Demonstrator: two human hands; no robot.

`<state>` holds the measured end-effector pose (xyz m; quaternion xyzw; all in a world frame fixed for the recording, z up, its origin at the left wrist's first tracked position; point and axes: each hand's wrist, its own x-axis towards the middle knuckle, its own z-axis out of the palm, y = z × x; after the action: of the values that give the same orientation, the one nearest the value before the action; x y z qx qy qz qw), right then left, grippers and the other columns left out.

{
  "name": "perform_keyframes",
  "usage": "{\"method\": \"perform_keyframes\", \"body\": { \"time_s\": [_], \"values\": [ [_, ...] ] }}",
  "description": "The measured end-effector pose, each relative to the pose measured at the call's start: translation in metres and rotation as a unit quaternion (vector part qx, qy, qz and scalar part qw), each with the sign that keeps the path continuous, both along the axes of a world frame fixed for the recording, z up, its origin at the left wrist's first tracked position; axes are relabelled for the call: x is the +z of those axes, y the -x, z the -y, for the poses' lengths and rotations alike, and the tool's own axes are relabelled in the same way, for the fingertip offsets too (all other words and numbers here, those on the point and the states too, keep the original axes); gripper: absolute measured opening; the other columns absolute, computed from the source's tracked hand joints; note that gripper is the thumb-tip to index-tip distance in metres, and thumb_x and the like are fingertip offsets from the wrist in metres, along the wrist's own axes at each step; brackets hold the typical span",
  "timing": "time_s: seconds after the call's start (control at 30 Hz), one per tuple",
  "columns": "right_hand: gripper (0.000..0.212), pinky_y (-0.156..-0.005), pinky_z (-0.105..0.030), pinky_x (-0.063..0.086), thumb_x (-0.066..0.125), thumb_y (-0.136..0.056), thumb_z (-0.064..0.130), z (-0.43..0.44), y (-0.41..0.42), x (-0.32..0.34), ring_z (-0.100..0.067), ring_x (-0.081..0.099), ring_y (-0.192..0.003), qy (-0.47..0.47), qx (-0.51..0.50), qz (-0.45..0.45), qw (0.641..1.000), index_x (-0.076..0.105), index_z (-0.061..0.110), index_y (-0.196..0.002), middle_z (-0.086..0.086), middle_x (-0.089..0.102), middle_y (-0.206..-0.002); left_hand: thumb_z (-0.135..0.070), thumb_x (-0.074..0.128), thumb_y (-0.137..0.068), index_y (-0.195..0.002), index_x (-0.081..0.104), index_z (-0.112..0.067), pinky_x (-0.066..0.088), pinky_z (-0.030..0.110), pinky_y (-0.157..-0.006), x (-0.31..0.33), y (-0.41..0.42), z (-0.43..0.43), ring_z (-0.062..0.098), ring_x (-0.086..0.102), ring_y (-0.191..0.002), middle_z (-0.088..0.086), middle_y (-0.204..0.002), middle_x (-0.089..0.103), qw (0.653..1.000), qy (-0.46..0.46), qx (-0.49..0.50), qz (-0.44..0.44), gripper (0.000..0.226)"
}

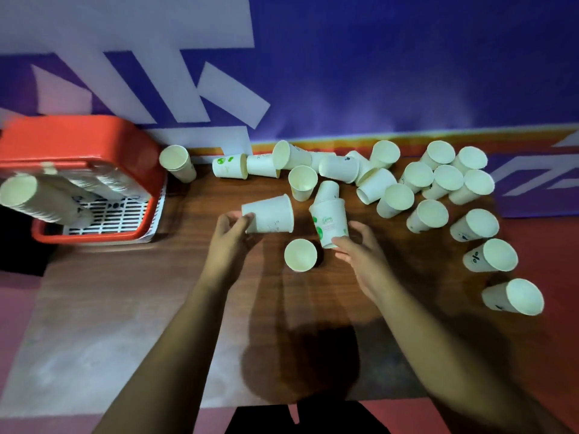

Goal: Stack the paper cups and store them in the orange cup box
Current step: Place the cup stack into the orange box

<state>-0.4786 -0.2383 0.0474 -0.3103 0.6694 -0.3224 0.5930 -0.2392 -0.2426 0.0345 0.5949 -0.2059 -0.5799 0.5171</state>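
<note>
My left hand (230, 228) grips the base of a white paper cup (269, 214) lying sideways, its mouth pointing right. My right hand (360, 249) holds a short stack of cups (329, 217) with a green print, tilted with a smaller end sticking up behind. One upright cup (300, 255) stands between my hands. Several more white cups, upright and toppled, spread over the wooden table (163, 277) to the back and right. The orange cup box (78, 145) sits at the far left and holds long stacks of cups (37, 198).
A white slotted liner (119, 217) shows in the box bottom. Another small stack of cups (178, 162) stands right of the box. A purple and white banner (376, 73) rises behind the table. The near left of the table is bare wood.
</note>
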Motion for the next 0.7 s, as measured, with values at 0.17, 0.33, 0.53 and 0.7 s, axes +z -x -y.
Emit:
{"method": "perform_keyframes", "body": {
  "time_s": [0.17,0.33,0.53,0.7],
  "values": [
    [0.090,-0.091,-0.031,0.051,0.067,-0.080,0.005,-0.014,-0.009,0.029,-0.013,0.068,-0.102,0.068,0.138,-0.006,0.988,0.027,0.060,-0.140,0.000,0.072,-0.107,-0.020,0.060,-0.083,-0.135,0.055,-0.030,0.049,0.049,-0.104,0.013,0.007,-0.036,0.027,0.065,-0.109,0.009,-0.133,0.061,0.993,0.018,-0.058,-0.100,0.053],
    [0.092,-0.098,-0.047,0.051,0.067,-0.073,0.010,-0.023,-0.012,0.036,-0.016,0.065,-0.106,0.081,0.180,-0.022,0.980,0.029,0.073,-0.129,0.005,0.064,-0.123,-0.018,0.070,-0.080,-0.118,0.061,-0.014,0.033,0.064,-0.114,0.012,0.010,-0.055,0.032,0.059,-0.114,0.018,-0.135,0.060,0.988,0.028,-0.101,-0.116,0.040],
    [0.061,-0.080,-0.029,0.057,0.077,-0.081,0.030,-0.024,-0.014,0.034,-0.010,0.069,-0.096,0.099,0.110,-0.010,0.989,0.039,0.050,-0.126,0.007,0.071,-0.110,-0.025,0.075,-0.085,-0.122,0.064,-0.010,0.051,0.050,-0.100,0.020,0.006,-0.061,0.026,0.064,-0.108,0.010,-0.122,0.069,0.992,0.014,-0.114,-0.048,0.041],
    [0.060,-0.073,-0.021,0.050,0.081,-0.078,0.022,-0.011,-0.013,0.022,-0.008,0.062,-0.100,0.099,0.055,-0.046,0.992,0.039,0.025,-0.121,0.000,0.063,-0.120,-0.036,0.069,-0.083,-0.105,0.066,-0.015,0.048,0.035,-0.082,0.017,-0.011,-0.063,0.017,0.066,-0.089,0.008,-0.103,0.072,0.997,0.002,-0.073,-0.029,0.031]
  ]
}}
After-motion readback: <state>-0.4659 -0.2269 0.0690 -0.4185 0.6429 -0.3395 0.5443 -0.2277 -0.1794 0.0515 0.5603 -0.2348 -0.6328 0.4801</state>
